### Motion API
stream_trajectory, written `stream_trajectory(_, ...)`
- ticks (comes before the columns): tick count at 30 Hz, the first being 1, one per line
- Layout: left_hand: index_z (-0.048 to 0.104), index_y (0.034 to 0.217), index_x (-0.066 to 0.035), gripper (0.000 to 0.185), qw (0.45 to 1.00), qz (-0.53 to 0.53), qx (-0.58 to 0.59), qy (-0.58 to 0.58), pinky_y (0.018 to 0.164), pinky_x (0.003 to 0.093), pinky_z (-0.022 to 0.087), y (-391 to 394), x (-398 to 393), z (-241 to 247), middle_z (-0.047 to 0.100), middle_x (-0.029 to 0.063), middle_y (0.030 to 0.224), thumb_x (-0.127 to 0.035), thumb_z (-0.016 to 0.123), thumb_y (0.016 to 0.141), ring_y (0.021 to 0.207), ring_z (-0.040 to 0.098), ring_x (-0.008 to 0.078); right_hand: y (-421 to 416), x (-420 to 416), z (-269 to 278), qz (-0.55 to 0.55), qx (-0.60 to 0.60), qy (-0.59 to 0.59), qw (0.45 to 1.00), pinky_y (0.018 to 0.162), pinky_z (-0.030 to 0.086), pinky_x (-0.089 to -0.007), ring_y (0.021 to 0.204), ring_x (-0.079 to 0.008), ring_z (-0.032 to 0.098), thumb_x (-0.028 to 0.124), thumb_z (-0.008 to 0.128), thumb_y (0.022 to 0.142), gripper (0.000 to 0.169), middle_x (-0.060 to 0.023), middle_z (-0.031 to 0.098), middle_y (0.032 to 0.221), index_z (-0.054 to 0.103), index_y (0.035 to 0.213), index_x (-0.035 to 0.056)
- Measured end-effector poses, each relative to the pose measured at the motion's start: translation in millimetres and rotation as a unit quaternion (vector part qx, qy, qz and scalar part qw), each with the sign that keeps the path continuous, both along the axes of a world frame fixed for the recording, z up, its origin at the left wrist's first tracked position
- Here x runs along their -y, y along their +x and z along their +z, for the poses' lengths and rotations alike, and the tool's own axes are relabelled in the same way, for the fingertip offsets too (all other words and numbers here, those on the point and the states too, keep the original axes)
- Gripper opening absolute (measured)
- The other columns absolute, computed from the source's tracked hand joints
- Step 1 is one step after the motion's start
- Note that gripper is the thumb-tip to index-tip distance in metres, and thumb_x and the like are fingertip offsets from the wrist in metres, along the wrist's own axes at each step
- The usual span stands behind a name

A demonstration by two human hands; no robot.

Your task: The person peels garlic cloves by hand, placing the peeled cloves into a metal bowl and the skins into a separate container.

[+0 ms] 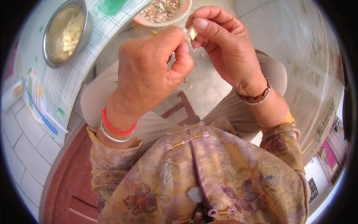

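My right hand (226,42) pinches a peeled-looking garlic clove (193,32) between thumb and fingertips. Just left of it, my left hand (153,64) is curled, its thumb against the index finger; no object shows in it, though the inside of the fist is hidden. Past my hands, a plastic basin (181,16) holds many unpeeled garlic cloves (160,11). On the table to my left stands a stainless-steel bowl (50,47) with pale, peeled cloves (72,35) in it.
The patterned tabletop (84,56) curves along my left side. A printed hand fan (35,95) with a blue strip lies near its edge. Flakes of garlic skin (186,81) litter the concrete floor (212,75). A reddish-brown wooden bar frame (187,105) stands between my legs.
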State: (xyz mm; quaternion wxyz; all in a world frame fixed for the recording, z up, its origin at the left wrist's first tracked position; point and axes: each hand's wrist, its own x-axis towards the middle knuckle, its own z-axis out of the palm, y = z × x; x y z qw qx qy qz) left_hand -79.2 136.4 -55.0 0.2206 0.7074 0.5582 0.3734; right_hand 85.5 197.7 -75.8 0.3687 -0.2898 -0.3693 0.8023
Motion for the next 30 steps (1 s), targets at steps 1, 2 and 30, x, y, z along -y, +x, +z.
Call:
stream_trajectory(1, 0.055, 0.073, -0.002, 0.012, 1.0, -0.002, -0.009, -0.005, 0.043, 0.0247, 0.03, -0.4, -0.4, 1.4, 0.043, -0.0002, 0.055, -0.004, 0.053, 0.085, 0.047, 0.035, 0.0062, -0.8, 0.0, -1.2, -0.006, -0.007, -0.016, 1.0, 0.07, 0.05, -0.0228, 0.075, -0.0096, 0.06, 0.006, 0.059, 0.089, 0.014, -0.0051, 0.065, 0.093, 0.061, 0.102, 0.0029)
stream_trajectory(2, 0.053, 0.072, -0.002, 0.012, 0.999, 0.0, 0.025, -0.026, 0.044, 0.0279, 0.032, -0.8, -1.2, 2.3, 0.044, 0.0038, 0.054, -0.005, 0.054, 0.084, 0.046, 0.039, 0.0127, -2.4, 0.4, -3.4, -0.012, -0.014, -0.033, 0.999, 0.069, 0.051, -0.0231, 0.074, -0.0113, 0.06, 0.006, 0.059, 0.089, 0.013, -0.0052, 0.064, 0.091, 0.06, 0.102, 0.0029)
stream_trajectory(30, 0.053, 0.073, -0.001, 0.013, 0.989, 0.009, 0.128, -0.079, 0.043, 0.0294, 0.035, 0.1, -3.7, 7.8, 0.046, 0.0095, 0.053, -0.005, 0.053, 0.085, 0.043, 0.044, 0.0145, 1.6, 2.7, -0.9, 0.002, -0.012, 0.057, 0.998, 0.079, 0.05, -0.0261, 0.081, -0.0111, 0.062, 0.006, 0.056, 0.091, 0.015, -0.0092, 0.062, 0.105, 0.059, 0.105, 0.0014)
